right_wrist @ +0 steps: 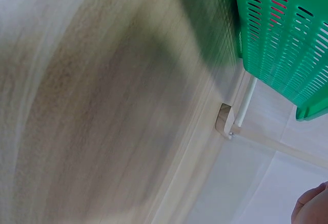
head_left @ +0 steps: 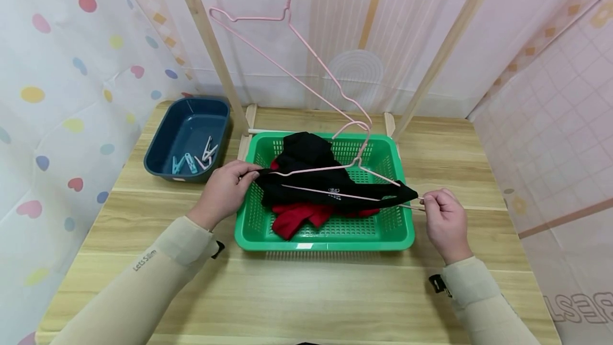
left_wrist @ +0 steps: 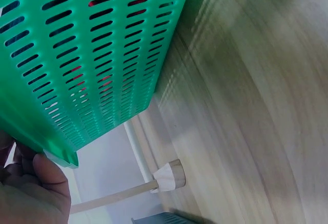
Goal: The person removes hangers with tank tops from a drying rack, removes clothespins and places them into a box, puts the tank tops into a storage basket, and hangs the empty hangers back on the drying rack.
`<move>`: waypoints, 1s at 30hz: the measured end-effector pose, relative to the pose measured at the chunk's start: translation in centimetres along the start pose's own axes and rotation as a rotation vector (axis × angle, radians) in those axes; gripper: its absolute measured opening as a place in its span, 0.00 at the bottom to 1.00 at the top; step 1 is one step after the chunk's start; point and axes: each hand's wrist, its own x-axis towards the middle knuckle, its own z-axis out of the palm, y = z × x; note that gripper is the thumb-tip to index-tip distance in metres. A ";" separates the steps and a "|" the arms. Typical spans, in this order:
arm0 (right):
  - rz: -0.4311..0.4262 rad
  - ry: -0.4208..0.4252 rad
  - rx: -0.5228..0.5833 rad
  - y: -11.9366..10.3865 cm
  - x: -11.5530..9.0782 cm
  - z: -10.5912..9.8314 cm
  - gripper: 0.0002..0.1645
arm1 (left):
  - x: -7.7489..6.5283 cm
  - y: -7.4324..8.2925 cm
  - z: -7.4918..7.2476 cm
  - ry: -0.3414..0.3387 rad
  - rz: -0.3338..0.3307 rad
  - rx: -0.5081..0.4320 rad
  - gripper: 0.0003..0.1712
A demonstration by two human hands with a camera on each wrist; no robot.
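A black garment point(head_left: 306, 196) with a small white print is drawn out along a pink wire hanger point(head_left: 356, 162), over a green perforated basket point(head_left: 325, 246). My left hand point(head_left: 225, 188) pinches the garment's left end between thumb and fingers. On the other side, my right hand point(head_left: 447, 222) grips the hanger's right end, which sticks out past the black cloth. The hanger's hook points up and back. Beneath lie a red garment point(head_left: 297, 220) and more bunched black cloth point(head_left: 306, 153). In the right wrist view only a bit of the hand shows.
A second pink hanger point(head_left: 287, 13) hangs behind, its lower corner close to the held hanger's hook. Wooden posts point(head_left: 201, 20) of a rack rise on both sides behind the basket. At the left, a dark blue basin point(head_left: 191, 126) holds several clothespins point(head_left: 208, 150).
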 end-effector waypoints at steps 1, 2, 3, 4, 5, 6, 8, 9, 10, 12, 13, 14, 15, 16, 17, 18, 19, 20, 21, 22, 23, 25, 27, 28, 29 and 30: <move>-0.001 0.002 -0.001 0.0 0.0 0.0 0.13 | 0.0 0.0 0.0 -0.002 0.001 0.002 0.14; -0.001 0.003 0.000 0.1 0.0 0.0 0.13 | 0.0 0.0 0.0 -0.004 0.002 0.004 0.14; -0.001 0.004 0.002 0.1 0.0 0.0 0.13 | 0.1 -0.1 0.0 -0.005 0.003 0.007 0.14; -0.001 0.005 0.002 0.2 0.0 0.0 0.13 | 0.1 -0.1 -0.1 -0.007 0.004 0.010 0.14; 0.000 0.007 0.004 0.2 -0.1 0.0 0.13 | 0.1 -0.1 -0.1 -0.008 0.004 0.013 0.14; 0.002 0.007 0.006 0.2 -0.1 0.0 0.13 | 0.1 -0.1 -0.1 -0.011 0.004 0.014 0.14; 0.005 0.010 0.013 0.3 -0.1 0.0 0.13 | 0.1 0.0 -0.2 -0.020 0.001 0.017 0.14; 0.006 0.012 0.012 0.2 -0.1 -0.1 0.13 | 0.1 0.0 -0.2 -0.025 -0.002 0.017 0.14; 0.008 0.013 0.013 0.2 -0.1 -0.1 0.13 | 0.2 0.0 -0.2 -0.031 -0.006 0.017 0.14; 0.013 0.015 0.012 0.3 -0.1 -0.1 0.13 | 0.2 0.0 -0.2 -0.043 -0.014 0.015 0.15; 0.014 0.017 0.014 0.3 -0.1 -0.1 0.13 | 0.2 0.1 -0.2 -0.049 -0.018 0.014 0.15; 0.016 0.019 0.014 0.3 -0.1 -0.1 0.13 | 0.2 0.1 -0.2 -0.055 -0.021 0.015 0.15; 0.018 0.020 0.015 0.4 -0.1 -0.1 0.13 | 0.2 0.1 -0.2 -0.061 -0.023 0.015 0.16; 0.019 0.021 0.016 0.4 -0.1 -0.1 0.13 | 0.2 0.2 -0.2 -0.067 -0.024 0.017 0.16; 0.019 0.022 0.016 0.4 -0.1 -0.1 0.13 | 0.2 0.2 -0.3 -0.072 -0.024 0.017 0.16; 0.019 0.024 0.016 0.4 -0.1 -0.1 0.13 | 0.2 0.2 -0.3 -0.078 -0.023 0.017 0.16; 0.019 0.024 0.019 0.4 -0.1 -0.2 0.13 | 0.2 0.3 -0.3 -0.082 -0.021 0.017 0.17; 0.019 0.024 0.018 0.3 -0.1 -0.2 0.13 | 0.2 0.3 -0.4 -0.085 -0.019 0.016 0.17; 0.020 0.025 0.018 0.3 -0.1 -0.2 0.13 | 0.3 0.3 -0.4 -0.088 -0.018 0.014 0.17; 0.021 0.026 0.016 0.3 -0.1 -0.2 0.13 | 0.3 0.3 -0.4 -0.090 -0.019 0.011 0.17; 0.022 0.027 0.016 0.4 -0.1 -0.2 0.14 | 0.3 0.3 -0.4 -0.092 -0.021 0.008 0.17; 0.024 0.027 0.017 0.4 -0.1 -0.2 0.14 | 0.3 0.4 -0.3 -0.096 -0.025 0.003 0.18; 0.027 0.029 0.018 0.4 -0.1 -0.3 0.14 | 0.4 0.3 -0.3 -0.098 -0.029 -0.001 0.18; 0.028 0.029 0.019 0.4 -0.1 -0.3 0.14 | 0.4 0.4 -0.3 -0.099 -0.031 -0.002 0.18; 0.030 0.029 0.020 0.4 0.0 -0.3 0.14 | 0.4 0.4 -0.3 -0.100 -0.032 -0.004 0.18; 0.031 0.029 0.020 0.4 0.0 -0.3 0.14 | 0.5 0.4 -0.3 -0.100 -0.033 -0.006 0.18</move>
